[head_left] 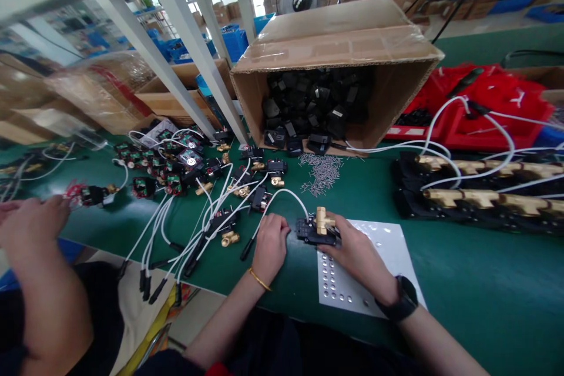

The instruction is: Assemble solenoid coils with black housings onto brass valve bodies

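At the left edge of the frame a co-worker's hand (37,220) reaches towards a small black part with red wires (77,194). Right of it, open units with green boards (176,184) crowd together, white cables (165,211) trailing down to black plugs (156,292).

Near the middle, the person's left hand (271,241) rests with its fingers curled in; I can't tell from here whether they pinch anything small. Just to its right, slightly below the frame's centre, is the black unit (312,237), its long axis running left to right and dipping a little rightward. A brass tee (322,221) sits on top, towards the right end.

The right hand (355,249) is the nearer one: its thumb and fingers are closed around the unit's right end, above the corner of a white sheet (396,247) of round silver stickers (333,296).

Above, small pale labels show on black parts (317,100) in the box (335,50), too small to read. I can make out no brand or writing anywhere.
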{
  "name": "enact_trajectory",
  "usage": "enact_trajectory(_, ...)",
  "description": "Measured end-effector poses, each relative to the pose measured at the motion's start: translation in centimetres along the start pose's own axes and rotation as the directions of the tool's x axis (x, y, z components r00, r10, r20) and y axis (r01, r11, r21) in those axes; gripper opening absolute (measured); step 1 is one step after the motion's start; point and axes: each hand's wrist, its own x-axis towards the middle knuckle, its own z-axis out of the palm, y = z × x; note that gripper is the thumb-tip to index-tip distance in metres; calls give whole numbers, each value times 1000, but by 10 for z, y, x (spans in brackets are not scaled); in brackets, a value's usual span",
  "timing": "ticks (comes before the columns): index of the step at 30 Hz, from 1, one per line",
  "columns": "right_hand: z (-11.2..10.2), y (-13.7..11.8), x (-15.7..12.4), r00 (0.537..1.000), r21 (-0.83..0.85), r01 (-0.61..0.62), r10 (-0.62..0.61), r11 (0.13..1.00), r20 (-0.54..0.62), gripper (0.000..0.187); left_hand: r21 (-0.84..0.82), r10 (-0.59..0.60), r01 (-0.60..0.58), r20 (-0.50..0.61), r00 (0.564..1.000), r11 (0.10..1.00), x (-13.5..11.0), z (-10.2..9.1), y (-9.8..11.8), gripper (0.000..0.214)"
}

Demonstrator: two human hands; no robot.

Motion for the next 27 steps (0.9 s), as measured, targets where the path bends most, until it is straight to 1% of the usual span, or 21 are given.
enact_trajectory(2,0,0,0,1000,17,-5,5,1000,13,54,-199,-112,107,-15,994,974,-11,1,1,10)
enact_trajectory(4,1,0,0,1000,24,-6,6,1000,11,54,-405,-253,246,36,967,881,-21,2,1,6)
enact_trajectory(5,1,0,0,1000,24,-4,4,1000,3,54,-488,-299,292,66,952,822,-25,3,2,5)
enact_trajectory(6,2,1,-1,1000,22,0,0,1000,-7,54,-552,-325,314,81,942,772,-28,4,2,5)
enact_trajectory(7,2,1,-1,1000,20,5,-5,1000,-17,54,-593,-339,315,74,938,741,-30,5,3,7)
enact_trajectory(8,3,1,-1,1000,18,12,-11,1000,-25,54,-608,-344,296,40,938,736,-31,6,3,8)
enact_trajectory(9,3,2,-1,999,16,17,-17,1000,-31,54,-599,-328,256,-12,945,759,-31,7,4,8)
enact_trajectory(10,4,2,-1,999,17,21,-20,1000,-34,54,-567,-284,194,-74,956,801,-31,8,5,6)
enact_trajectory(11,4,3,-1,999,20,24,-23,1000,-36,54,-517,-212,113,-137,968,849,-30,9,6,5)
enact_trajectory(12,5,3,-1,999,26,26,-25,999,-36,54,-456,-114,16,-188,976,890,-29,10,7,6)
enact_trajectory(14,6,4,-1,999,34,28,-27,999,-43,55,-331,98,-174,-235,967,927,-27,11,10,9)
enact_trajectory(15,6,4,-1,998,34,29,-28,999,-48,55,-281,180,-245,-239,954,928,-26,12,11,9)
enact_trajectory(16,6,4,-1,998,33,30,-28,999,-53,56,-240,237,-293,-234,943,926,-25,14,12,9)
enact_trajectory(17,6,4,-2,998,31,29,-27,999,-55,56,-207,272,-320,-227,935,925,-24,15,13,9)
enact_trajectory(19,6,4,-2,998,31,26,-24,999,-52,56,-163,299,-337,-220,929,927,-23,18,13,10)
enact_trajectory(24,5,3,-2,999,49,19,-18,999,-36,55,-132,307,-340,-219,926,931,-25,25,10,10)
enact_trajectory(27,5,4,-3,999,57,31,-28,998,-43,55,-135,292,-324,-212,933,936,-24,27,9,10)
